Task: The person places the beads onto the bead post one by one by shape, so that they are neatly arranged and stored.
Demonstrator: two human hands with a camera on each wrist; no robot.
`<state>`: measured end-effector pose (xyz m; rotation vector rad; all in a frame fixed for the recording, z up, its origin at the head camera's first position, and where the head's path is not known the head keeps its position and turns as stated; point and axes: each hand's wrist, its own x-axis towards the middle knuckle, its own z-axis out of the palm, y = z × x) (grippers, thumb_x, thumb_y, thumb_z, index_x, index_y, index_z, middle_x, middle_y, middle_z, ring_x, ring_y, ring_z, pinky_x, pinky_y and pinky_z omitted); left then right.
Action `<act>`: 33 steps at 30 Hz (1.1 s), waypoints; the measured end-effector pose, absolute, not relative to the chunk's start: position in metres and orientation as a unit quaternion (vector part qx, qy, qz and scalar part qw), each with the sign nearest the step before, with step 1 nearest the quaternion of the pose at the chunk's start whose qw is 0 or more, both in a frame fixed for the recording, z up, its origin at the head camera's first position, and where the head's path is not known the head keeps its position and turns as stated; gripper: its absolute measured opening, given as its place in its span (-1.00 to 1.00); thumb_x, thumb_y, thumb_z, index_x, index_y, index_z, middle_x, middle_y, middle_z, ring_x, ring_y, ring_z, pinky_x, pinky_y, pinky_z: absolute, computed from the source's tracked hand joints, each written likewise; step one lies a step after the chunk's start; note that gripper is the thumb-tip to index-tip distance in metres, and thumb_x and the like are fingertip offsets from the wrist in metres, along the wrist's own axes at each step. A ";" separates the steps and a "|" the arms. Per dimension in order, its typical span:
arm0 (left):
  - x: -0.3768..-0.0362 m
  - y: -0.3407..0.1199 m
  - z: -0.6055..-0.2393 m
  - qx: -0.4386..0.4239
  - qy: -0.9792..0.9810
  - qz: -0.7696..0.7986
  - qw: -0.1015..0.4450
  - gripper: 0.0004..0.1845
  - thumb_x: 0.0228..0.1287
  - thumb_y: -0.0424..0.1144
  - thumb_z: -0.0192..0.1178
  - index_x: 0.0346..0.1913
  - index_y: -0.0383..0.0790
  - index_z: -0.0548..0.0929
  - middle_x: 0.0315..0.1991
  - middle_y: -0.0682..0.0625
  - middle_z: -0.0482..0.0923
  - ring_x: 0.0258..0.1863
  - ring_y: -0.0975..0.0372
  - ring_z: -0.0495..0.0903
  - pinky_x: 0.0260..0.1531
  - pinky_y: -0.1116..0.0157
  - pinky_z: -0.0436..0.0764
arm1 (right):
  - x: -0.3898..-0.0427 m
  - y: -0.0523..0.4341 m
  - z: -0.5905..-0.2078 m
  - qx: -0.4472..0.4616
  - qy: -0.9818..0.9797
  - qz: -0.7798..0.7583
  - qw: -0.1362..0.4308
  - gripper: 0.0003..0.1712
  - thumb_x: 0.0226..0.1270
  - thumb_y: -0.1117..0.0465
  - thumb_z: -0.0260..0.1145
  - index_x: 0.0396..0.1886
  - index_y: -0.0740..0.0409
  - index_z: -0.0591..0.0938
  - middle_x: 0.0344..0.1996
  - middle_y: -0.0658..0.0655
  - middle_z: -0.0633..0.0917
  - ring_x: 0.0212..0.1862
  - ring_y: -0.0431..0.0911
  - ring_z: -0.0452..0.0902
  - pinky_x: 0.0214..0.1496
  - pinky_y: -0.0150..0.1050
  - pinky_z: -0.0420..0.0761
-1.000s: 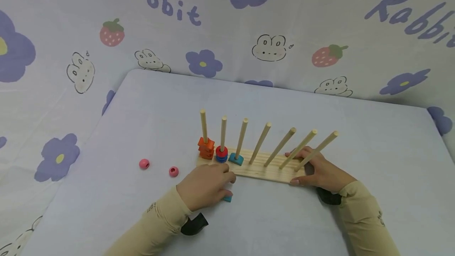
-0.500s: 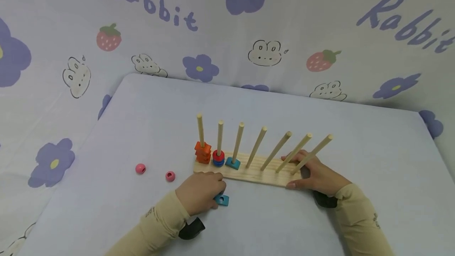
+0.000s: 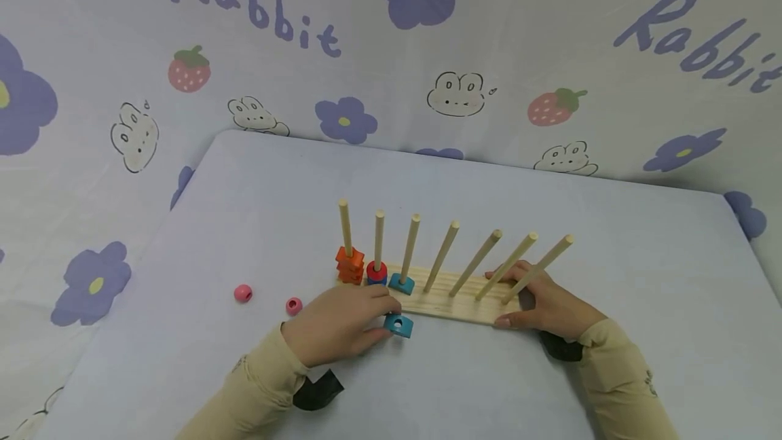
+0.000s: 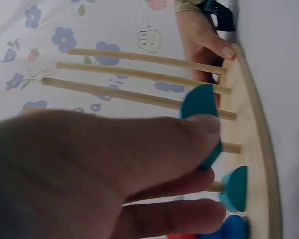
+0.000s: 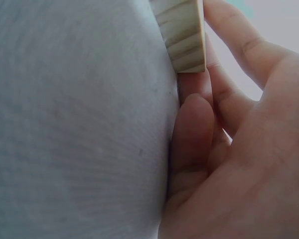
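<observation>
My left hand point(image 3: 342, 324) pinches a teal half-round wooden bead point(image 3: 400, 326) with a hole, just in front of the peg board. The left wrist view shows the thumb pressed on that bead's point(image 4: 199, 102) side. My right hand point(image 3: 552, 304) grips the right end of the wooden peg board point(image 3: 440, 304), thumb at the front edge and fingers behind. Several upright pegs stand on the board. Orange beads point(image 3: 350, 267) are stacked on the leftmost peg. A red ring point(image 3: 377, 270) lies over blue on the second, and another teal bead point(image 3: 402, 284) sits on the third.
Two pink round beads, one farther left point(image 3: 243, 293) and one beside the left hand point(image 3: 294, 305), lie on the white-covered table point(image 3: 489, 386). A patterned curtain point(image 3: 391, 53) hangs behind the table.
My left hand has taken hold of the teal bead from the table and brought it up toward the board, turning its hole into view. The right hand stays on the board's end.
</observation>
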<state>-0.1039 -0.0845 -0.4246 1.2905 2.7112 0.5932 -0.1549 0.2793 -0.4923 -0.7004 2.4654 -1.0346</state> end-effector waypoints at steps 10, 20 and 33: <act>-0.096 -0.095 -0.390 0.427 0.852 0.285 -0.099 -0.64 0.20 -0.21 0.33 0.06 -0.15 0.60 -0.12 0.10 0.62 -0.39 0.38 0.51 -0.35 0.49 0.48 | -0.155 0.278 -0.490 -0.259 0.874 -0.368 0.183 -0.22 0.01 -0.06 0.50 0.28 -0.11 0.45 0.12 0.01 0.42 0.31 0.18 0.10 0.25 0.34 0.03; -0.098 -0.090 -0.344 0.367 0.843 0.308 -0.244 -0.67 0.25 -0.14 0.29 0.03 -0.18 0.63 -0.25 0.06 0.65 -0.49 0.34 0.47 -0.46 0.39 0.50 | -0.156 0.280 -0.489 -0.256 0.877 -0.364 0.181 -0.20 0.00 -0.06 0.51 0.28 -0.09 0.45 0.11 0.01 0.42 0.30 0.14 0.12 0.26 0.31 0.04; -0.114 -0.070 -0.333 0.329 0.858 0.247 -0.307 -0.70 0.30 -0.22 0.24 0.04 -0.22 0.64 -0.26 0.01 0.65 -0.45 0.28 0.54 -0.44 0.38 0.54 | -0.156 0.280 -0.493 -0.253 0.873 -0.373 0.184 -0.26 0.00 -0.07 0.51 0.23 -0.17 0.47 0.12 0.04 0.44 0.31 0.15 0.12 0.27 0.29 0.04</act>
